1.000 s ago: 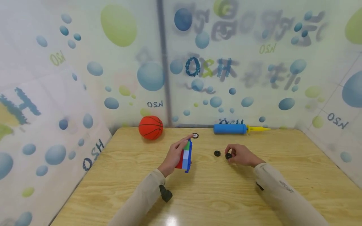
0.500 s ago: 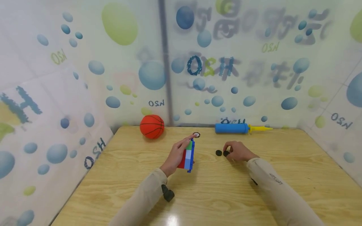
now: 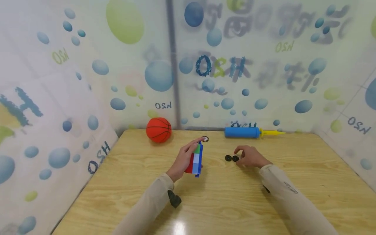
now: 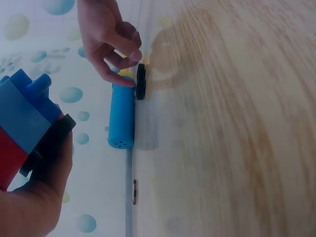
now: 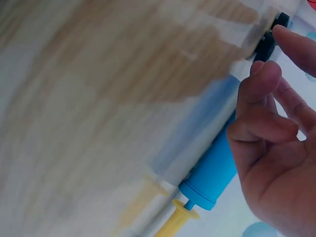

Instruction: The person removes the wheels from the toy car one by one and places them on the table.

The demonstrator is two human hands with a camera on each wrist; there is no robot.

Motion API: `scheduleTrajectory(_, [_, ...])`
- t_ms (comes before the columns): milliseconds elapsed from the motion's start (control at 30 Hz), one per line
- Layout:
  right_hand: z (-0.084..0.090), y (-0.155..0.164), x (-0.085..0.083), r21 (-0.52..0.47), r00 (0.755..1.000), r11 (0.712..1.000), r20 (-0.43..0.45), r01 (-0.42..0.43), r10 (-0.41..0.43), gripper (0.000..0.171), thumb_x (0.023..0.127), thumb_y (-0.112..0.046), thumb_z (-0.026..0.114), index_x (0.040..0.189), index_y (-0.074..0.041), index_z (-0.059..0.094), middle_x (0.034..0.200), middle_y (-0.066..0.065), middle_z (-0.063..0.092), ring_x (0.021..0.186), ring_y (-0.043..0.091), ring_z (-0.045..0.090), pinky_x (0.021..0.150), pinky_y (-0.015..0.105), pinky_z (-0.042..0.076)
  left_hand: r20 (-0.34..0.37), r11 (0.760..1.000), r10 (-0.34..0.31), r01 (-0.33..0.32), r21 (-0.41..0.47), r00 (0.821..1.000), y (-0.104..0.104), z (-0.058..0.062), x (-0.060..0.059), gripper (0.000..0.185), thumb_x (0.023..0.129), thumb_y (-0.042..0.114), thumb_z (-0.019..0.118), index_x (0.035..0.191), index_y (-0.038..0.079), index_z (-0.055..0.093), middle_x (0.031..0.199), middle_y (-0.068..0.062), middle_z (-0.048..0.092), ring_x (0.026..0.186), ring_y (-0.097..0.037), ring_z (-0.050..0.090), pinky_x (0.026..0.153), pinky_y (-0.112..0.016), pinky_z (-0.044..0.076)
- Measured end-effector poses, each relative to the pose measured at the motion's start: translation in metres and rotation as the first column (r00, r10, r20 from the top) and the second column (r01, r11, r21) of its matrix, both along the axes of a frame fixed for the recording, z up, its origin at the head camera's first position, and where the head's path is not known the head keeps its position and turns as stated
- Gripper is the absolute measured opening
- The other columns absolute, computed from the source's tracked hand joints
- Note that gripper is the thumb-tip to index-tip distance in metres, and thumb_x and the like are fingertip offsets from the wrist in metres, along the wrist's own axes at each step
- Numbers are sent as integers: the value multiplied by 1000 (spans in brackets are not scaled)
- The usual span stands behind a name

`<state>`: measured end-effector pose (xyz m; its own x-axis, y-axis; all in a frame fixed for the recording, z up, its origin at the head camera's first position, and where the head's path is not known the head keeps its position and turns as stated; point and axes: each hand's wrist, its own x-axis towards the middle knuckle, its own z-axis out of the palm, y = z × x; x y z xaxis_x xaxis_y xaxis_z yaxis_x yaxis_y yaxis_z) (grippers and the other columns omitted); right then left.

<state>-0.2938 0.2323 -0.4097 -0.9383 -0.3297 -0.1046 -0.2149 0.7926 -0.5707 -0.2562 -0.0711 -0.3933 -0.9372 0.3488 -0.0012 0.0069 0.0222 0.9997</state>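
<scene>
My left hand grips a toy built of blocks, in red, white, green and blue, held on its side above the table. In the left wrist view a black part shows on the toy against the fingers. My right hand is at the right one of two small black wheels, its thumb and forefinger spread apart beside it. This right wheel lies flat on the table, close to the left wheel. The right wrist view shows the fingertips near both wheels, with nothing pinched.
A red basketball sits at the back left of the wooden table. A blue hand pump with a yellow nozzle lies along the back edge. One small round black-and-white disc lies past my left fingertips. Patterned walls surround the table.
My right hand has moved a wheel left until it lies close beside the other one, and has let go of it. My left hand still holds the block toy.
</scene>
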Motion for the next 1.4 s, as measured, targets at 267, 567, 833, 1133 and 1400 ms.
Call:
scheduleTrajectory(267, [15,-11,9,-42,993,996,-95,-75,71,35,89,-16,73,118,1,63,79,6,65,60,14,58,64,30,49,56,998,59,-59,5,997,4,-3,-2,42,108,45,32,147,42,47,121,-11,51,78,-22,67,66,-30,58])
scheduleTrajectory(567, [33,-47,30,-185,969,966,-200,-180,142,29,89,-11,73,116,-4,65,80,5,64,58,13,56,58,27,51,95,994,36,-45,99,995,5,-6,-1,56,101,32,19,153,41,37,123,-10,45,92,-20,53,73,-30,50])
scheduleTrajectory(833, [45,-82,52,-267,930,924,-319,-272,182,34,88,-9,76,119,-7,65,86,7,66,61,7,58,60,25,53,90,992,23,-34,120,996,6,-3,-2,53,105,29,23,156,38,29,143,-13,38,107,-20,50,86,-28,49])
scheduleTrajectory(1133, [41,-108,70,-139,828,949,-534,-284,170,47,79,-15,85,123,-12,67,106,7,65,90,18,60,76,28,54,36,988,51,-55,142,998,11,-3,-5,49,108,27,36,157,32,30,127,-11,52,103,-22,64,90,-34,57])
scheduleTrajectory(1400, [35,-116,75,-23,749,973,-643,-228,161,50,75,-18,89,120,-15,69,107,5,61,99,18,57,79,35,57,44,978,105,-112,179,993,13,-2,-5,48,107,29,46,153,33,36,118,-7,57,91,-14,67,84,-31,59])
